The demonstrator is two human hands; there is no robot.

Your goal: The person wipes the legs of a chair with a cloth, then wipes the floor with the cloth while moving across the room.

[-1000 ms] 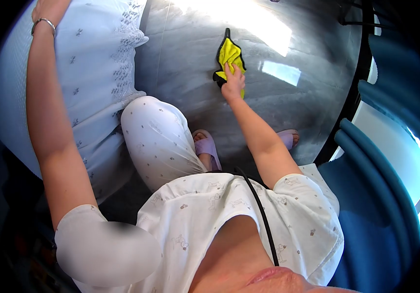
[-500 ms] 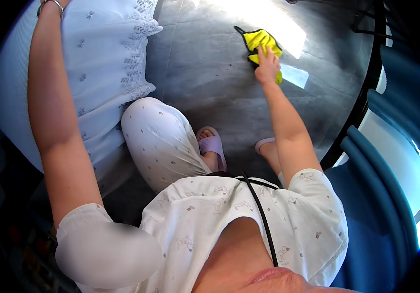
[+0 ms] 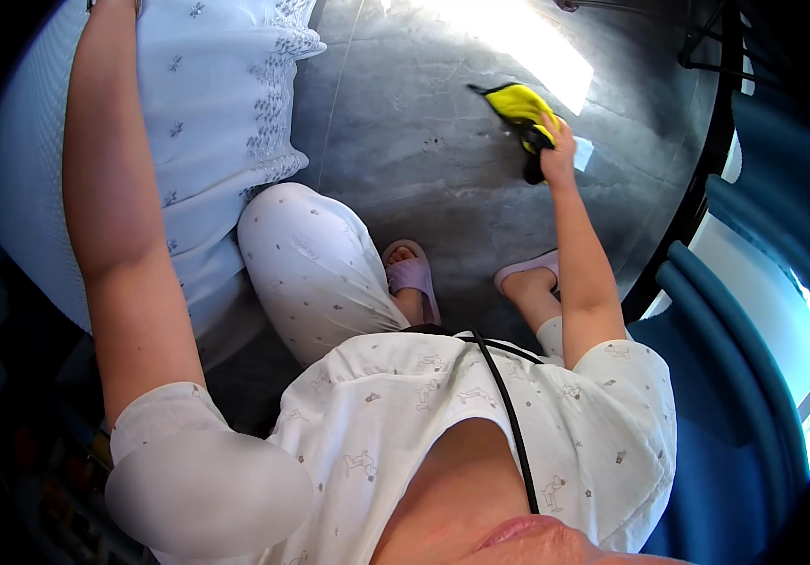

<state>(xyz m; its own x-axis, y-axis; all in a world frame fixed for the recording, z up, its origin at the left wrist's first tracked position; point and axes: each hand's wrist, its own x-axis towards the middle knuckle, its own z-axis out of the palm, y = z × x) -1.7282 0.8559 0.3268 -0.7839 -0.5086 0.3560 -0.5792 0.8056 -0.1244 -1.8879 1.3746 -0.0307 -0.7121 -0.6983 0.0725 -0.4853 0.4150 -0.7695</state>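
Note:
My right hand point(image 3: 560, 151) is closed around a yellow cleaning cloth point(image 3: 518, 102) with a black border and a dark underside. The cloth is bunched in the fingers, and its pointed corner trails to the left over the grey floor point(image 3: 396, 122). Whether all of it touches the floor, I cannot tell. My left arm point(image 3: 118, 188) stretches forward along the white bed cover with small floral sprigs point(image 3: 226, 113). The left hand itself lies beyond the top edge, with only the wrist showing.
Blue curtains point(image 3: 725, 377) hang at the right beside a dark frame edge point(image 3: 688, 198). Black metal legs point(image 3: 706, 47) stand at the upper right. My feet in lilac slippers point(image 3: 412, 273) are on the floor. Bright sunlight point(image 3: 546, 56) reflects off the tiles.
My right hand has moved right and slightly nearer to me with the cloth, which is now more folded and shows its dark side. The left hand has slid out of view at the top.

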